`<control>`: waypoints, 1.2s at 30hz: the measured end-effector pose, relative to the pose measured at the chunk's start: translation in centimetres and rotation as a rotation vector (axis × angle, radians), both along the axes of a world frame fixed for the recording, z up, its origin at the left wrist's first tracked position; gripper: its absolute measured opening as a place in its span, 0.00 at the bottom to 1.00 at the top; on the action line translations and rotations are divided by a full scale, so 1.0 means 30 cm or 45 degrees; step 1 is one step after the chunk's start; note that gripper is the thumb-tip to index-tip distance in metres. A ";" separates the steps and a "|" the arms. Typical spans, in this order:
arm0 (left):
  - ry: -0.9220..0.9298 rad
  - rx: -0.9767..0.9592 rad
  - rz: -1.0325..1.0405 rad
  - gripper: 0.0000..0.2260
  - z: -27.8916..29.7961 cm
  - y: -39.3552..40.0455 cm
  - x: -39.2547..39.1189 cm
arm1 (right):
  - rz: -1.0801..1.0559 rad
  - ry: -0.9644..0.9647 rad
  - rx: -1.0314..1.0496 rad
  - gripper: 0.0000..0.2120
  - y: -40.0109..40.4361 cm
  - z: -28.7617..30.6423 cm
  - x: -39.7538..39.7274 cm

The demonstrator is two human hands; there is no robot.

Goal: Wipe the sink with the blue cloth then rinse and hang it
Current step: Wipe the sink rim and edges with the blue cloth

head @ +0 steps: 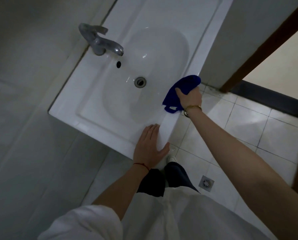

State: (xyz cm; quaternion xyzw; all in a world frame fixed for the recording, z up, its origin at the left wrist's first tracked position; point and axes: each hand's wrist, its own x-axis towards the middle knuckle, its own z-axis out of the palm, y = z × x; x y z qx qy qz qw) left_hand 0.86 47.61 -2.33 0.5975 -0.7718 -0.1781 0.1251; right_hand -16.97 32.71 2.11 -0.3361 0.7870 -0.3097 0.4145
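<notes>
White ceramic forms the one sink [92,116], a long rectangular slab with an oval basin sunk into it. Its long axis runs diagonally through the view, from the corner under the left hand [149,148] up and away toward the top of the frame. The person stands at that near corner, and two bare forearms reach in from below.

One blue cloth [180,91] is in view. It lies bunched on the sink's front rim, under and beyond the right hand [189,98], whose thumb and fingers curl over the fabric and grip it against the ceramic. The cloth's long axis follows the rim, its rounded end pointing ahead of the fingers toward the far end of the sink, while a looped tail hangs out behind the hand, just beside the wrist. A gold bracelet [192,108] circles that wrist.

The left hand rests flat on the near corner of the sink, fingers straight and close together, thumb spread out over the front edge, holding nothing. A thin red thread [141,165] sits on that wrist.

One metal tap [101,41] stands on the back rim, well beyond both hands, its spout pointing over the basin. Two openings show in the basin: a small dark overflow hole [118,64] below the spout, and one round drain [140,82] to the left of the cloth. One square floor drain [206,183] sits in the tiles between the two forearms.
</notes>
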 end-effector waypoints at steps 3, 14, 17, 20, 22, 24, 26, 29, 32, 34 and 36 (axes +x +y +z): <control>-0.029 -0.004 -0.002 0.32 0.007 0.000 -0.003 | 0.004 -0.035 0.006 0.30 0.071 -0.010 0.036; -0.038 -0.021 -0.014 0.33 -0.002 0.004 -0.001 | 0.015 -0.065 0.056 0.32 0.018 -0.010 -0.008; -0.043 -0.020 -0.019 0.33 -0.001 -0.002 0.003 | 0.001 -0.048 0.019 0.31 0.007 -0.010 -0.010; -0.063 -0.007 -0.032 0.33 0.003 -0.002 -0.001 | 0.038 -0.095 0.030 0.31 0.117 -0.035 0.037; -0.050 0.006 -0.043 0.33 0.003 -0.007 0.002 | 0.084 -0.127 0.047 0.31 0.201 -0.052 0.071; -0.031 0.003 -0.060 0.33 0.000 -0.005 0.004 | 0.112 -0.125 0.074 0.32 0.220 -0.048 0.080; -0.030 0.004 -0.101 0.34 0.001 -0.009 0.018 | 0.085 -0.140 0.101 0.33 0.175 -0.036 0.061; -0.110 -0.057 -0.319 0.33 0.006 -0.003 0.110 | 0.040 -0.120 0.082 0.33 0.083 -0.017 0.022; -0.155 -0.069 -0.494 0.30 0.014 -0.015 0.260 | 0.010 -0.078 0.057 0.32 0.078 -0.010 0.027; -0.130 -0.093 -0.515 0.28 0.007 -0.024 0.338 | -0.009 -0.070 0.034 0.31 0.127 -0.008 0.064; -0.137 -0.131 -0.528 0.27 -0.004 -0.044 0.386 | -0.034 -0.083 0.041 0.31 0.211 -0.006 0.117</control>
